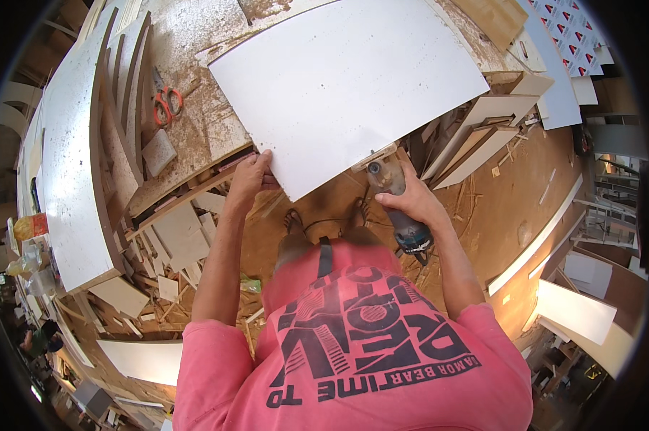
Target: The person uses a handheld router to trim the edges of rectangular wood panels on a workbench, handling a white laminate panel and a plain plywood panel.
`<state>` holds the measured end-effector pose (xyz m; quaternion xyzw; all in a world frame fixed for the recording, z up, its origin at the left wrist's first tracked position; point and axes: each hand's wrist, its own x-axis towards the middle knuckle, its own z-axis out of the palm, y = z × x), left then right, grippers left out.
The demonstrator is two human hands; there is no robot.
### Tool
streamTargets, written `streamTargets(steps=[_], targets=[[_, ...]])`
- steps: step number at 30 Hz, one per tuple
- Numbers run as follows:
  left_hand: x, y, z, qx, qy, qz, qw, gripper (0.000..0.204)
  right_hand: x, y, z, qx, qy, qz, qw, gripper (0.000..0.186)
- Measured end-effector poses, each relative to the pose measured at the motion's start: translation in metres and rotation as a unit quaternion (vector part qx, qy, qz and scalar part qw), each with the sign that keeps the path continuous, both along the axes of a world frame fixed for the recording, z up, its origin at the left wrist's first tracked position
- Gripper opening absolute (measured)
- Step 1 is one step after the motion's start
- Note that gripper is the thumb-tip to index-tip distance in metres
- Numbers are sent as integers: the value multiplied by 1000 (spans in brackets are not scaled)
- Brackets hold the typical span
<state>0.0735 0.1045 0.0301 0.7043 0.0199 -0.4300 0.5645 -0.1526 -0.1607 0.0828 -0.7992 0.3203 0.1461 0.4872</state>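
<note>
A white board point(339, 93) lies on a dusty workbench point(209, 133), its near corner overhanging, its far edge cut off by the frame. The left hand point(255, 178) grips the board's left edge near that corner, some fingertips hidden by the board. The right hand point(419, 200) is wrapped around a power tool point(407, 228) at the near edge; its far fingers are out of sight, and its cutting tip cannot be made out. Orange-handled scissors point(167, 105) lie left.
</note>
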Motion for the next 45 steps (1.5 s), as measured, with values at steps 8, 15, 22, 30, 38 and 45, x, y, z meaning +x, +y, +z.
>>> streamTargets(steps=[8, 15, 22, 30, 38, 45], targets=[[5, 1, 1, -52, 57, -37, 996, 43, 2, 76, -10, -15, 9, 5, 1000, 105], [8, 3, -7, -85, 62, -47, 993, 44, 12, 142, -8, -17, 24, 18, 999, 106], [11, 5, -10, -107, 71, -41, 991, 43, 16, 173, -12, -25, 29, 2, 999, 108], [15, 2, -19, -110, 112, -18, 987, 46, 7, 187, -15, 20, -24, -53, 998, 105], [21, -20, -15, -222, 170, 55, 958, 59, -41, 136, 30, 31, -98, -216, 971, 94], [-1, -25, 56, -353, 153, 136, 913, 47, -119, 55, 13, 22, -105, -345, 932, 87]])
